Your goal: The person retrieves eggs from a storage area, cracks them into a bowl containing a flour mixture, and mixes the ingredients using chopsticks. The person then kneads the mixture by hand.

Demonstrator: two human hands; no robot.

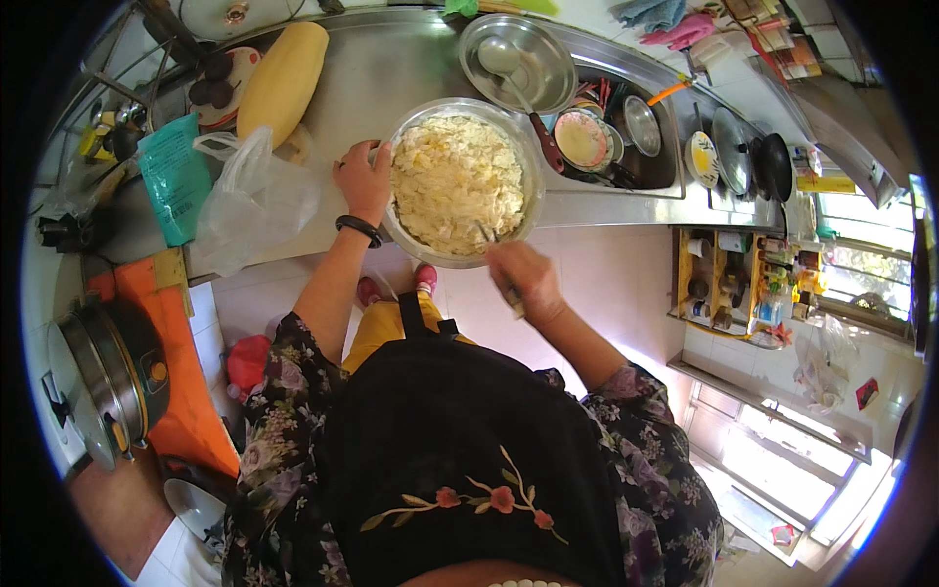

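Note:
A metal bowl (538,192) stands at the counter's front edge, filled with a pale yellow, lumpy dough-like mixture (458,176). My left hand (364,180) rests against the bowl's left rim, thumb at the edge and fingers spread. My right hand (526,279) is closed around the handle of a metal utensil (484,232) whose upper part dips into the mixture near the bowl's front right rim; its tip is hidden there. The hand is slightly blurred. Behind the bowl, a second metal bowl (546,55) holds a ladle (501,59) with a dark red handle.
A sink (660,172) with stacked dishes (581,139) lies to the right. On the left of the steel counter (367,66) are a large yellow gourd (282,81), a white plastic bag (257,198) and a teal packet (174,180). A steamer pot (110,381) stands at far left.

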